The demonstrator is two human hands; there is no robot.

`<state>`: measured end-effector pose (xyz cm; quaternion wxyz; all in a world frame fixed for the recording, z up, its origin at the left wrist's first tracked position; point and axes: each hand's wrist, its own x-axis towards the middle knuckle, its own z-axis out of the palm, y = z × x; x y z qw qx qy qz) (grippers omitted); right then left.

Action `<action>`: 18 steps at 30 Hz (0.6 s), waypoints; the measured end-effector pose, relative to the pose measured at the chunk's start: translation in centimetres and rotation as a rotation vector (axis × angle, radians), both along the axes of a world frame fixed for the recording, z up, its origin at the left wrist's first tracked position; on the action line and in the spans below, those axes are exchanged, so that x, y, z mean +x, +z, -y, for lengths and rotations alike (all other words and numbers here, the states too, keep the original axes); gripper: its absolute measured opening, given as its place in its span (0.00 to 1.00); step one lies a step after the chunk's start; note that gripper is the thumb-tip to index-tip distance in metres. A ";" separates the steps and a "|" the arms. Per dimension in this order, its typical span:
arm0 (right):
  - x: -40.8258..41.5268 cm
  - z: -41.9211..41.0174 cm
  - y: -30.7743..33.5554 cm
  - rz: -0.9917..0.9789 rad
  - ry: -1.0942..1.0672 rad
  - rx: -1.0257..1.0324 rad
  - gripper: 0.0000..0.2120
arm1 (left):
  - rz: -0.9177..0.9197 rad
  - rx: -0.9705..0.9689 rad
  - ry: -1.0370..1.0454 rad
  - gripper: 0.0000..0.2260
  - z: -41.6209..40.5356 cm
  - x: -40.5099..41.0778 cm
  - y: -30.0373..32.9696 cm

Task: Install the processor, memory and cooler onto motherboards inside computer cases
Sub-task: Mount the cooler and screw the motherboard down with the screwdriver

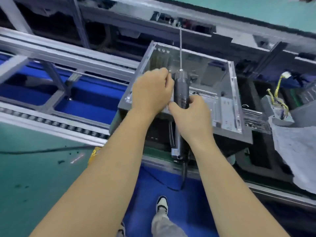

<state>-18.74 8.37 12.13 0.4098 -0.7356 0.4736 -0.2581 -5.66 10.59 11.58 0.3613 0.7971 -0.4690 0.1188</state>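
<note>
Your right hand (189, 115) curls its grip around the lower body of the driver (180, 93), thumb and fingers wrapping the black barrel. Your left hand (152, 90) pinches its grip at the driver's knurled collar, fingers curled against it. The driver's long bit (180, 48) points away from you, over the case (222, 106). The case lies open-side up on the conveyor (51, 117), directly beneath both hands; its metal interior panel is visible, and motion blur hides any finer detail inside. The driver's cable (183, 175) hangs from its rear end toward the floor. A wire bundle (277, 93) with yellow leads sits right of the case.
</note>
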 end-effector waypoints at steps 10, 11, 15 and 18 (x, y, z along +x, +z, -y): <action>11.4 -16.6 -8.7 -0.147 0.354 -0.036 0.16 | -0.196 0.017 0.443 0.12 -20.4 9.0 -10.1; 12.3 -17.8 -9.9 -0.183 0.399 -0.022 0.16 | -0.252 0.043 0.489 0.12 -22.1 9.4 -11.6; 15.4 -22.3 -14.9 -0.272 0.578 0.102 0.13 | -0.465 0.129 0.689 0.12 -28.5 10.1 -16.8; 18.2 -26.1 -18.1 -0.307 0.666 0.191 0.15 | -0.604 0.171 0.800 0.10 -32.9 11.1 -19.4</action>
